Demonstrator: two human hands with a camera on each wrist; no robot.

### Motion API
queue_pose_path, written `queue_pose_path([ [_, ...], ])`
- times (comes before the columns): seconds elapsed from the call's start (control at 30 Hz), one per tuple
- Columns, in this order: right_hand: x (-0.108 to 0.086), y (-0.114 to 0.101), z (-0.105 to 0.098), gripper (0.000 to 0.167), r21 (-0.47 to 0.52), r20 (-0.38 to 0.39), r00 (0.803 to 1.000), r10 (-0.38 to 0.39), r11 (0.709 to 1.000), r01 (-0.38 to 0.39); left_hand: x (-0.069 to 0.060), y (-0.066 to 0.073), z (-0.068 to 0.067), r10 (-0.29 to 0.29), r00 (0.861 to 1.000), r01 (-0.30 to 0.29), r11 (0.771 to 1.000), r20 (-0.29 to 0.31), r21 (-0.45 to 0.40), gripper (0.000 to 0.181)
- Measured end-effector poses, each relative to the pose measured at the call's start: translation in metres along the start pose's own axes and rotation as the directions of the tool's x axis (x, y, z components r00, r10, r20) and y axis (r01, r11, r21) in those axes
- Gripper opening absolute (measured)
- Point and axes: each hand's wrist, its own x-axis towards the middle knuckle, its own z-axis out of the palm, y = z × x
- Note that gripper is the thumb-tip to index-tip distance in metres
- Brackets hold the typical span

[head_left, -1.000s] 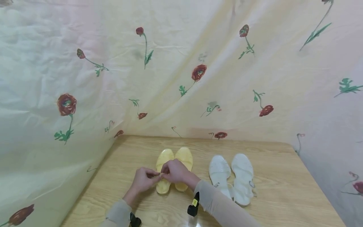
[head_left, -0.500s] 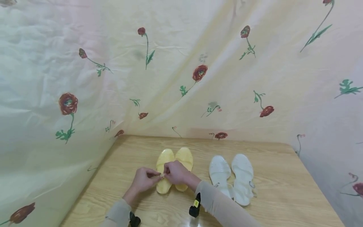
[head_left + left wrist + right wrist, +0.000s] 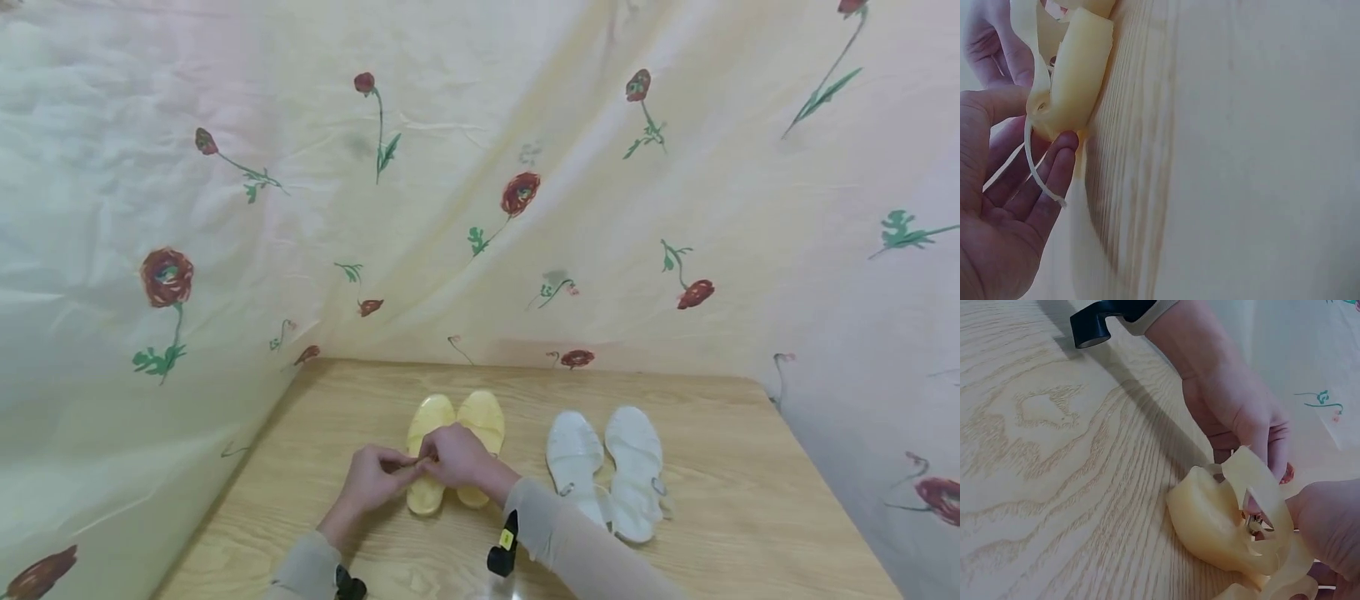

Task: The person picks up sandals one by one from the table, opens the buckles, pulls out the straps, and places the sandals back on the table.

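Observation:
Two pale yellow jelly sandals stand side by side in the head view, toes pointing away. My left hand (image 3: pixel 373 479) and right hand (image 3: pixel 457 457) meet over the left yellow sandal (image 3: pixel 425 500). Fingers of both hands pinch its ankle strap. A small metal buckle (image 3: pixel 1252 522) shows inside the strap loop in the right wrist view. From the strap a thin pale strip (image 3: pixel 1035 165) hangs across the left fingers in the left wrist view. My right hand partly covers the other yellow sandal (image 3: pixel 482 412). The exact fingertip contact is hidden.
On the right lie two white sandals, a left one (image 3: pixel 573 454) and a right one (image 3: pixel 633 467), with buckled straps. They share the wood-grain table (image 3: pixel 720 483) with the yellow pair. Floral cloth (image 3: pixel 450 167) hangs behind and at the sides.
The fingertips parted slightly half a second ago and are close together again over the strap. The view has shifted a little; the sandals stay in place.

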Motion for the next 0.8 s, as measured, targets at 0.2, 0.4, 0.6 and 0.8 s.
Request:
queue_pose_path([
  [0.2,0.005,-0.006,0.004,0.009,0.044,0.031,0.999,0.019,0.999,-0.021,-0.006,0.0,-0.011,-0.029,0.998,0.03,0.999,-0.048,0.029,0.013],
  [0.4,0.009,-0.009,0.005,0.004,0.061,0.036,0.999,0.01,0.998,-0.012,-0.009,0.0,-0.016,-0.054,0.997,0.055,0.998,-0.062,0.016,0.009],
  [0.6,0.005,-0.006,0.003,0.003,0.008,0.038,0.998,0.042,0.999,-0.042,-0.005,0.005,-0.009,-0.067,0.998,0.067,0.998,-0.021,-0.022,0.015],
  [0.8,-0.001,-0.005,0.002,0.005,-0.033,0.026,0.997,0.069,0.997,-0.068,-0.004,0.011,-0.001,-0.072,0.997,0.072,0.997,-0.008,-0.019,0.015],
])
